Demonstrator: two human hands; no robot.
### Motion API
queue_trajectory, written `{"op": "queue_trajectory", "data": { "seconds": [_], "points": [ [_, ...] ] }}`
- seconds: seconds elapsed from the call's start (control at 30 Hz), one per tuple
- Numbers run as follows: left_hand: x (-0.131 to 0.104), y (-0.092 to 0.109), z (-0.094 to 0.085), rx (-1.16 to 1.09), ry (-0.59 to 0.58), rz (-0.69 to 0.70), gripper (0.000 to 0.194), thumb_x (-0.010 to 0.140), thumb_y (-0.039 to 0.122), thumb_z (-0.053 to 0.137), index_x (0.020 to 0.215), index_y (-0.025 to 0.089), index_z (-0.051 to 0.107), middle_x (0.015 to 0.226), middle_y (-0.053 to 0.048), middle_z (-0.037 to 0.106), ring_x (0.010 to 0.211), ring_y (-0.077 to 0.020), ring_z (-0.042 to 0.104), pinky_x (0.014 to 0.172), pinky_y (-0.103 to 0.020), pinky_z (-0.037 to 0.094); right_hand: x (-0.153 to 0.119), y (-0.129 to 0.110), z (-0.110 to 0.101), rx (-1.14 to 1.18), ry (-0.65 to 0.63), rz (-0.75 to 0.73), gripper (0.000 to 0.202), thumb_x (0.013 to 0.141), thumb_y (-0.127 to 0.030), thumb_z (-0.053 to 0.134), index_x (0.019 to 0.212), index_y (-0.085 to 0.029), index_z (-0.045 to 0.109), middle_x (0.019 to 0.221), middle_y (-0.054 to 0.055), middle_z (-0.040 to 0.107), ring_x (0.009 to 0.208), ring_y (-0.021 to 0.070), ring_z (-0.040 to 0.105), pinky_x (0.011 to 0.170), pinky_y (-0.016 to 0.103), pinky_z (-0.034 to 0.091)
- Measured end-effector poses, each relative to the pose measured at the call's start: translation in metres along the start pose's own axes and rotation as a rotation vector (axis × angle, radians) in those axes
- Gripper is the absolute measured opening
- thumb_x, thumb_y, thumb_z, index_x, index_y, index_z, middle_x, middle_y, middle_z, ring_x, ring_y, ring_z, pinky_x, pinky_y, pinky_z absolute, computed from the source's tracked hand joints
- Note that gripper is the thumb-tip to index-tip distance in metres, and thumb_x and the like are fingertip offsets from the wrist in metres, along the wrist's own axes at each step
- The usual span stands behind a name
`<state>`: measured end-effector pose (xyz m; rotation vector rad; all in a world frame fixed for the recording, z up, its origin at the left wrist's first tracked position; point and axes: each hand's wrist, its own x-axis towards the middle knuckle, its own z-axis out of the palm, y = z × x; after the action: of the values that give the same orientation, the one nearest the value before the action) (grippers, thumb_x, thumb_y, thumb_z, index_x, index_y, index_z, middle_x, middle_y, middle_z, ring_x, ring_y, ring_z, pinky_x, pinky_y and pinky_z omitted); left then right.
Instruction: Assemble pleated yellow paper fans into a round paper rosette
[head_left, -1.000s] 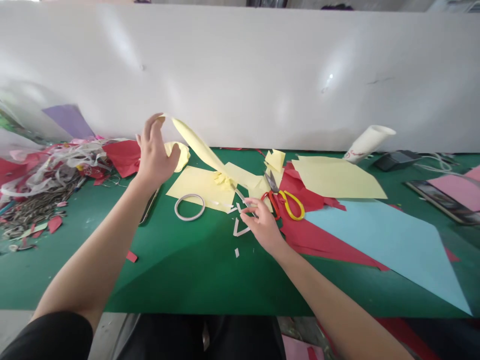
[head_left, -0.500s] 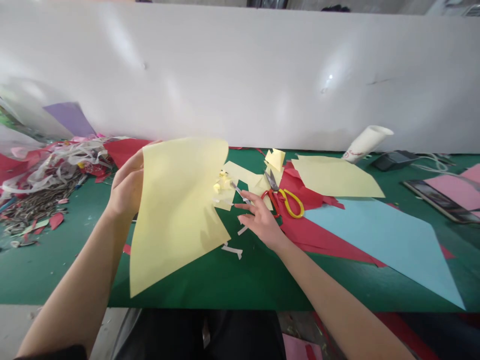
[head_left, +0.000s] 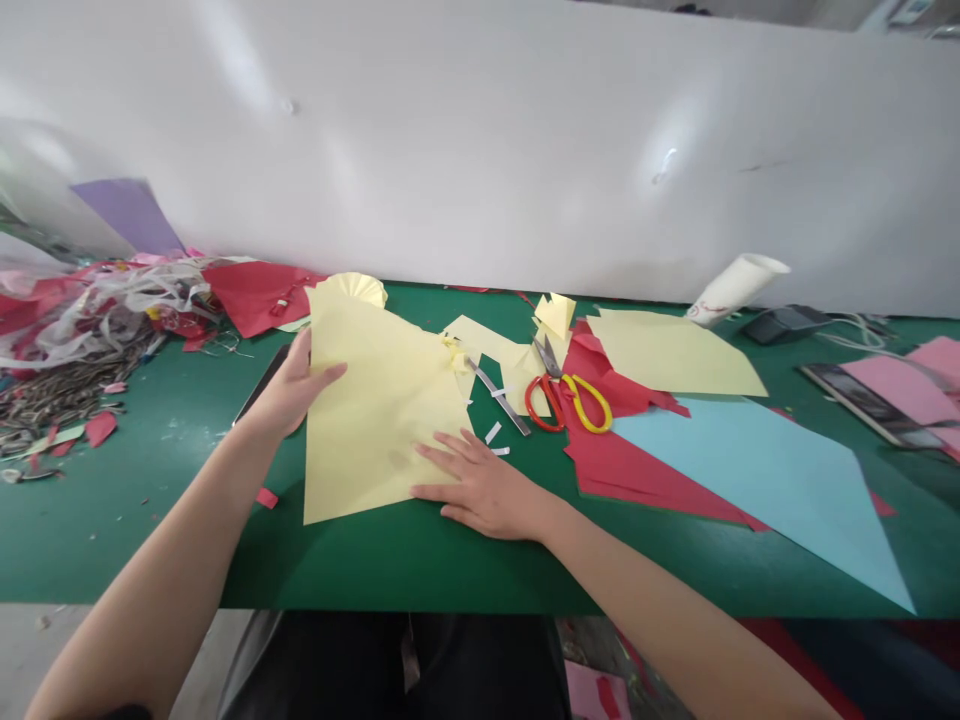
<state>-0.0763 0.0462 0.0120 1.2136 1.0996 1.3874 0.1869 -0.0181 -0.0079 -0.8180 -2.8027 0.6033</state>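
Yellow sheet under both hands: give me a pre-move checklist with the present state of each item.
1. Yellow sheet lies flat on the green table: ok.
2. Left hand holds the sheet's left edge: ok.
3. Right hand rests flat on its lower right corner: ok.
4. Scissors lie apart from both hands: ok.
5. Nothing trapped beneath the sheet: cannot tell.
6. Sheet clear of white paper scraps: ok; they lie just right of it.
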Motion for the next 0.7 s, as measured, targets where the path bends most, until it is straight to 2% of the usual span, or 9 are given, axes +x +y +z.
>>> {"op": "queue_trajectory", "data": {
  "seconds": [0.07,0.17,0.27,0.4,0.47,0.53,0.6,0.7],
  "points": [
    [-0.001,-0.002,0.004,0.015,-0.077,-0.004,0.055,0.069,0.017,0.061,0.121,0.027,0.045,0.12,-0.007,0.055,0.104,-0.0212,0.058,0.084,-0.034,0.05,0.002,0.002,0.003,-0.032,0.038,0.022,0.037,0.086,-0.022,0.044,0.119,-0.038,0.051,0.144,-0.004,0.029,0.135,0.0221,0.02,0.109,0.051,0.017],
    [0.001,-0.001,0.003,0.042,-0.015,0.054,0.048,0.07,0.01,0.056,0.115,0.025,0.05,0.116,-0.006,0.058,0.104,-0.0205,0.057,0.085,-0.032,0.049,0.002,0.011,0.005,-0.119,0.111,0.119,0.046,0.084,-0.012,0.04,0.123,-0.036,0.047,0.144,-0.002,0.03,0.135,0.022,0.022,0.109,0.053,0.017],
    [0.005,0.005,-0.007,0.016,0.179,0.165,0.046,0.068,0.004,0.054,0.109,0.025,0.051,0.105,-0.002,0.062,0.095,-0.0194,0.06,0.084,-0.033,0.05,0.0,0.029,0.002,-0.269,0.191,0.27,0.044,0.086,-0.015,0.037,0.125,-0.033,0.046,0.144,0.003,0.03,0.135,0.0262,0.021,0.107,0.057,0.015],
    [0.015,0.01,-0.029,-0.108,0.522,0.341,0.045,0.066,-0.001,0.05,0.105,0.021,0.044,0.105,-0.001,0.06,0.091,-0.0147,0.061,0.086,-0.034,0.05,-0.006,0.055,-0.007,-0.428,0.393,0.529,0.049,0.082,-0.006,0.036,0.124,-0.028,0.048,0.145,0.006,0.028,0.135,0.0312,0.017,0.105,0.064,0.009],
    [0.018,0.01,-0.037,-0.188,0.583,0.393,0.048,0.064,-0.004,0.045,0.105,0.02,0.041,0.113,-0.002,0.057,0.097,-0.0137,0.059,0.089,-0.035,0.049,-0.008,0.062,-0.011,-0.475,0.457,0.612,0.047,0.082,-0.007,0.037,0.123,-0.026,0.05,0.144,0.007,0.03,0.135,0.0328,0.017,0.104,0.066,0.009],
    [0.02,0.009,-0.041,-0.255,0.603,0.371,0.051,0.06,-0.007,0.041,0.103,0.02,0.039,0.118,-0.003,0.054,0.099,-0.0136,0.058,0.089,-0.036,0.049,-0.008,0.059,-0.012,-0.51,0.49,0.622,0.041,0.085,-0.013,0.036,0.122,-0.023,0.05,0.142,0.01,0.032,0.134,0.0331,0.021,0.103,0.067,0.008],
    [0.02,0.009,-0.041,-0.29,0.633,0.289,0.053,0.056,-0.009,0.039,0.101,0.02,0.037,0.119,-0.004,0.053,0.096,-0.0134,0.059,0.087,-0.037,0.05,-0.004,0.05,-0.01,-0.52,0.471,0.552,0.038,0.087,-0.021,0.038,0.123,-0.022,0.049,0.142,0.012,0.033,0.133,0.032,0.024,0.104,0.065,0.006],
    [0.019,0.01,-0.039,-0.291,0.657,0.195,0.056,0.054,-0.009,0.038,0.101,0.021,0.037,0.118,-0.003,0.054,0.093,-0.0123,0.06,0.084,-0.035,0.052,0.009,0.033,-0.004,-0.401,0.273,0.327,0.041,0.085,-0.03,0.044,0.126,-0.027,0.046,0.144,0.008,0.031,0.134,0.029,0.023,0.106,0.061,0.011]
  ]
}}
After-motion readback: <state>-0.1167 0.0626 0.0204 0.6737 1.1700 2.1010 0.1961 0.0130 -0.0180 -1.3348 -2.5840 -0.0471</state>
